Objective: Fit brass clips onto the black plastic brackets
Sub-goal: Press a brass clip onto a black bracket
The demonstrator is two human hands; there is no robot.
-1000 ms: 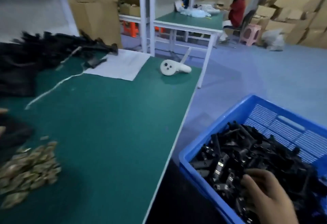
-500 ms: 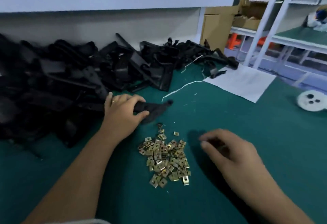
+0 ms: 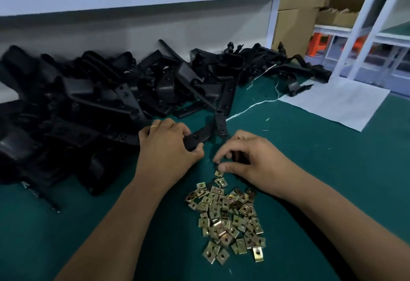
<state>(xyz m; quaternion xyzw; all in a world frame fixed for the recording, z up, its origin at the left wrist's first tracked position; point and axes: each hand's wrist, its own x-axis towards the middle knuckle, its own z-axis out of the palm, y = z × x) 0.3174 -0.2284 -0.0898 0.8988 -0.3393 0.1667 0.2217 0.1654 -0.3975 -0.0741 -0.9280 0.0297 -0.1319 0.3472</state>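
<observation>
— Head view, workbench: what fills it?
— A green table (image 3: 332, 180), with a heap of black brackets (image 3: 93, 103) along its far left side and a white sheet (image 3: 337, 101) at far right.
— And the hands?
— The left hand (image 3: 166, 149) grips one black bracket (image 3: 206, 132) at the heap's edge. The right hand (image 3: 250, 163) pinches a small clip (image 3: 217, 163) just beside it.
— The brass?
— A pile of brass clips (image 3: 228, 218) lies between the forearms, near the table's front.

Brass-yellow metal clips (image 3: 228, 220) glint, lower centre; black plastic brackets (image 3: 106, 101), upper left, semi-gloss; green desk (image 3: 332, 169) matt; white sheet (image 3: 337, 101) papery.
</observation>
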